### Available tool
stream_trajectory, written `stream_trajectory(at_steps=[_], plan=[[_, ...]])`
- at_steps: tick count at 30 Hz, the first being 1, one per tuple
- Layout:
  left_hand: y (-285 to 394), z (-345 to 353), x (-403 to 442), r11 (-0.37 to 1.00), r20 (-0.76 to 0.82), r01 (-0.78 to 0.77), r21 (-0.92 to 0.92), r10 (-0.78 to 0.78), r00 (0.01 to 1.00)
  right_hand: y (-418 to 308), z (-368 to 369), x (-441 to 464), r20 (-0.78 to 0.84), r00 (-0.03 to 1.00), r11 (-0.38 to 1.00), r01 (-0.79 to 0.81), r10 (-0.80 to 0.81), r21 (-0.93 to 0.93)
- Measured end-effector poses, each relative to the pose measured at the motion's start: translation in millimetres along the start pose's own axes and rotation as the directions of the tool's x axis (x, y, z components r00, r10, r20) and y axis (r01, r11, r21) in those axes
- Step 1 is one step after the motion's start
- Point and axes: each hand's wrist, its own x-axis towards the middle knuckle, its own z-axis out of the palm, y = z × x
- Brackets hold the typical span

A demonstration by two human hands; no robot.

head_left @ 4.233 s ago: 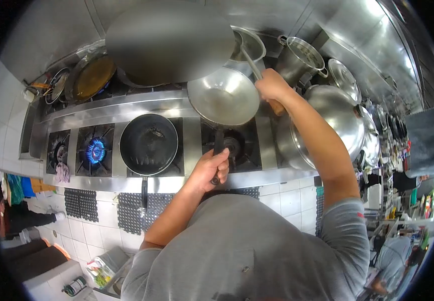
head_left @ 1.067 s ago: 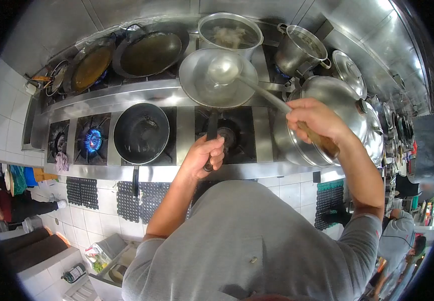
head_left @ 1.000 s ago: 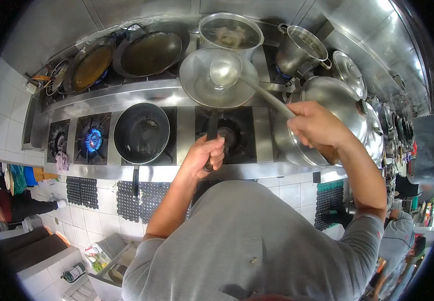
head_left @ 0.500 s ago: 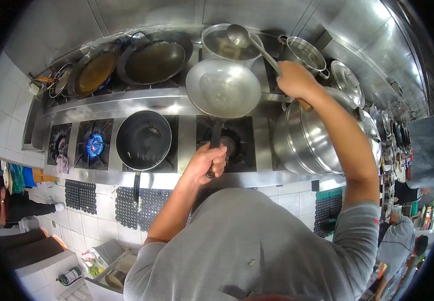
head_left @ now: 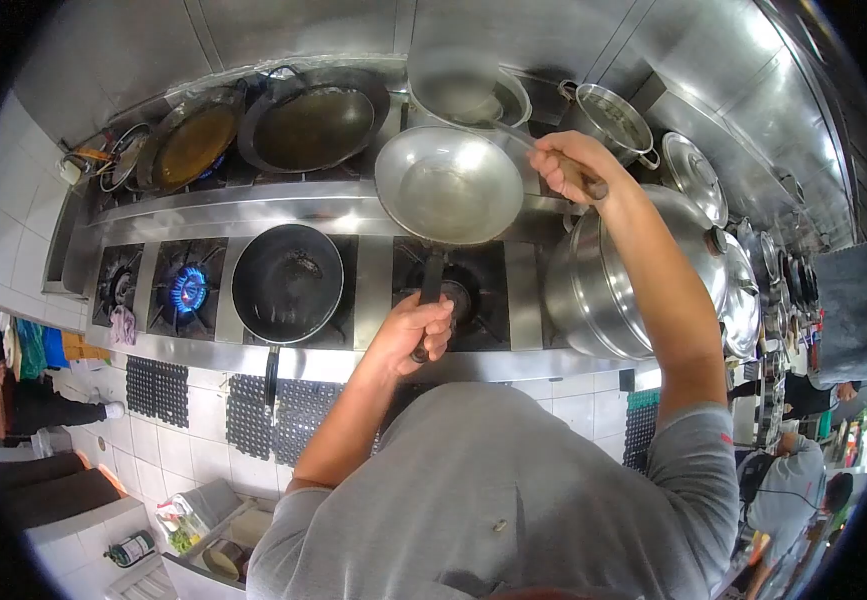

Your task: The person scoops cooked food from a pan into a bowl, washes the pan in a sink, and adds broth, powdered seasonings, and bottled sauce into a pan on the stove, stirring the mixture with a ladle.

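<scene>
1. Mounting: single head-worn camera, above the wearer's torso (head_left: pixel 493 490)
2. Direction: forward and steeply down
3. Range: close, with a wide, rounded field
4. Coverage: torso lowest, stove (head_left: pixel 218 216) above, steel wall (head_left: pixel 303 32) at top

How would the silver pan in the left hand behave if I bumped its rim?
The silver pan looks like rigid metal, so it probably wouldn't bend. With the left hand on just its handle, it might twist or tip.

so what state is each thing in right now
left hand: closed, holding silver pan
right hand: closed, holding ladle
silver pan: held, uncovered
ladle: held, far end blurred
black pan: on the stove, uncovered
burner left of black pan: lit
big pot: lidded
two-handled rear pot: uncovered
</scene>
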Motion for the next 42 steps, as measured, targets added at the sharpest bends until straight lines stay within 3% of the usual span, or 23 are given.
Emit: stream_trajectory(at_steps=[5, 17, 20, 25, 27, 28, 30, 33, 34, 37, 39, 42], plan=[[-0.1, -0.6, 0.3, 1.000, -0.009, 0.011, 0.011, -0.011, 1.000, -2.6, -4.9, -33.5, 0.073, 0.997, 0.993, 0.003, -0.011, 0.118], [0.5, 1.5, -1.3, 0.999, -0.027, 0.014, 0.038, -0.013, 1.000, 38.8, -2.4, -146.2, 0.093, 0.995, 0.999, -0.031, 0.030, 0.015], [0.4, 0.0, 0.9, 0.999, -0.024, 0.016, 0.036, -0.016, 1.000, 54.8, 3.3, -164.0, 0.029, 0.999, 0.965, 0.025, -0.018, -0.262], [0.4, -3.4, 1.2, 1.000, 0.003, -0.002, 0.028, 0.002, 1.000, 64.5, 8.3, -173.5, 0.028, 1.000, 0.862, 0.018, -0.004, -0.507], [2.6, 0.4, -1.1, 0.999, -0.020, -0.004, 0.040, 0.005, 1.000, 55.2, 15.9, -182.5, -0.002, 0.997, 0.557, 0.044, -0.082, -0.830], [1.7, -0.6, -1.1, 0.999, -0.021, -0.005, 0.037, 0.006, 1.000, 49.5, 20.9, -186.5, -0.001, 0.997, 0.555, 0.043, -0.079, -0.831], [0.0, -3.5, -0.2, 1.000, -0.011, -0.015, 0.027, 0.015, 1.000, 37.9, 32.6, -193.4, 0.096, 0.935, 0.196, 0.170, -0.341, -0.966], [-0.6, -4.5, 1.5, 0.999, -0.021, -0.020, 0.047, 0.021, 1.000, 15.0, 44.9, -185.5, 0.008, 0.928, 0.198, 0.088, -0.371, -0.976], [-1.0, -5.8, 2.1, 0.998, -0.015, -0.026, 0.049, 0.027, 1.000, 10.7, 36.0, -170.9, 0.107, 0.891, 0.059, 0.148, -0.441, -0.987], [-3.3, -9.1, 0.5, 1.000, -0.017, 0.002, 0.023, -0.001, 1.000, 1.4, 27.1, -120.3, 0.096, 0.854, 0.020, 0.123, -0.511, -0.992], [-2.1, -7.8, -0.5, 1.000, -0.019, 0.000, 0.020, 0.000, 1.000, -2.5, 16.5, -76.7, 0.057, 0.851, -0.080, 0.017, -0.522, -0.997], [-1.1, -6.4, -2.0, 0.999, -0.016, -0.009, 0.034, 0.009, 1.000, 4.3, 17.1, -31.6, -0.027, 0.827, -0.097, -0.098, -0.561, -0.990]])
